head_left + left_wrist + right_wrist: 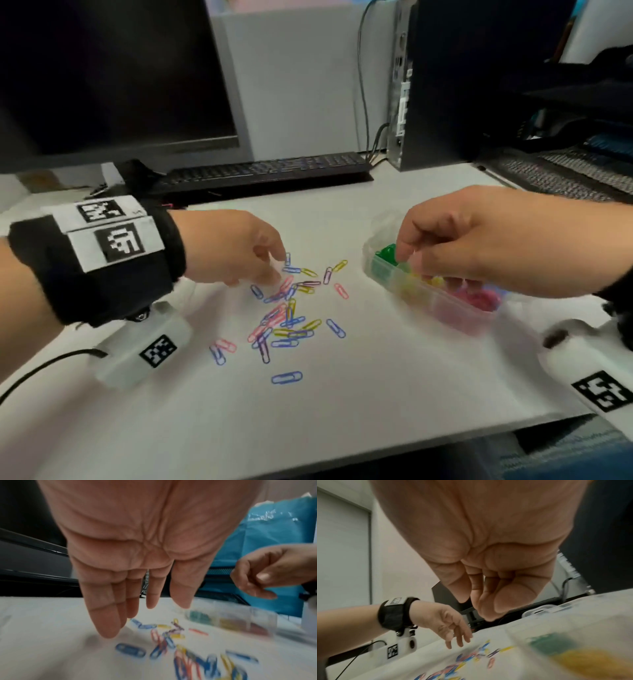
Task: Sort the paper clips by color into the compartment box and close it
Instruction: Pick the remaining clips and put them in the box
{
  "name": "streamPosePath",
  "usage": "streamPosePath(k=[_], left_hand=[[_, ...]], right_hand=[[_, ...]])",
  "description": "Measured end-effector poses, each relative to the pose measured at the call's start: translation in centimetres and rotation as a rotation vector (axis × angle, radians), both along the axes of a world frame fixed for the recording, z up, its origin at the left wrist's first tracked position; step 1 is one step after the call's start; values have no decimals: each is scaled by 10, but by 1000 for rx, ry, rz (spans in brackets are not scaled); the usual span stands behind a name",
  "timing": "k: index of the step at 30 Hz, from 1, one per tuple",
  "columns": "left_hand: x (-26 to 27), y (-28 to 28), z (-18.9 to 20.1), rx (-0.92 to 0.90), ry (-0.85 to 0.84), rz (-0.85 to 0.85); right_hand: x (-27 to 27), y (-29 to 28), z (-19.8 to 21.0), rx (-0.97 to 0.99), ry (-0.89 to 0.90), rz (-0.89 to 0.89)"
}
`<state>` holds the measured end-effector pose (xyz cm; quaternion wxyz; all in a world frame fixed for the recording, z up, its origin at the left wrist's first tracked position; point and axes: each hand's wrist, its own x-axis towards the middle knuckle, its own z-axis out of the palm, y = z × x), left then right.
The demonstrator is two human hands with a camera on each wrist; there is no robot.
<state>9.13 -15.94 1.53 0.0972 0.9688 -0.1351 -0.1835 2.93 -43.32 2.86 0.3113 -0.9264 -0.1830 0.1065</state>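
A loose pile of blue, pink, yellow and purple paper clips (284,315) lies mid-table, blurred in the left wrist view (171,639). My left hand (277,270) reaches down to the pile's far edge, its fingers (106,622) straight and holding nothing. To the right stands the clear compartment box (442,308), lid open, with green (385,255), yellow (421,284) and pink (476,298) clips in separate sections. My right hand (406,258) hovers over the green section. Its fingers are curled with the thumb (513,599) against them, and no clip shows between them.
A black keyboard (267,169) and monitor (113,78) stand behind the pile, and a computer tower (445,85) with cables stands at the back right. One blue clip (287,377) lies alone nearer the table's front edge (376,455). A blue bag (274,534) sits beyond the box.
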Motion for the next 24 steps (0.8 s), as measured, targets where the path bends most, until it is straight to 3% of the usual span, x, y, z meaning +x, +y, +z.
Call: streamPosePath(k=[3,8,14,24], left_hand=[[-10,10,-11,184,-72,-81],[-31,27,-20,203,-77,-126],[-55,55,-25,245,-48,-162],[-34,36,-44,32,-106,-151]], right_hand=[[-4,39,-6,-130,-4,81],[-5,82,-28,-357,-17,174],[-22,114,-40,-487,-83,237],[13,142,-54,-478,-78,137]])
